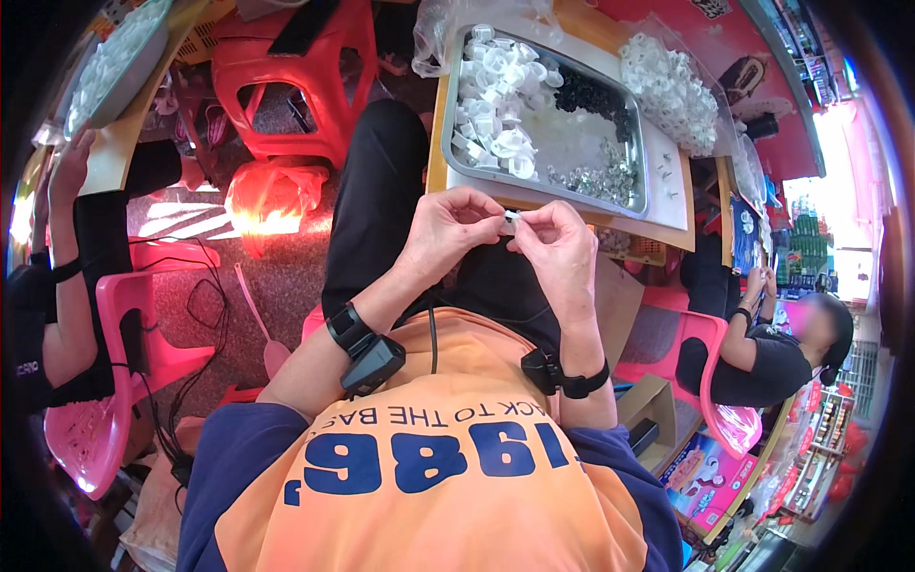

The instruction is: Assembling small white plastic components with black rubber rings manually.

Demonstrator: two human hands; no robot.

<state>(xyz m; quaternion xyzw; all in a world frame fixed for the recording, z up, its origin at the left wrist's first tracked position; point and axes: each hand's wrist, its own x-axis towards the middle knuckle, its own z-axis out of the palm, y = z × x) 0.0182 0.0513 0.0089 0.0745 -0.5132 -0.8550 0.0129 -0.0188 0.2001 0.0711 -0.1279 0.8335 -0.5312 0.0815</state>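
White plastic, a small part (511, 218), is being pinched between the fingertips of your left hand (448, 229) and right hand (562, 250) just before the metal tray (640, 195), so you are probably fitting it together, needing a careful press.

Open room above the lap; ahead, the table edge (438, 143) and metal tray (639, 181) block.
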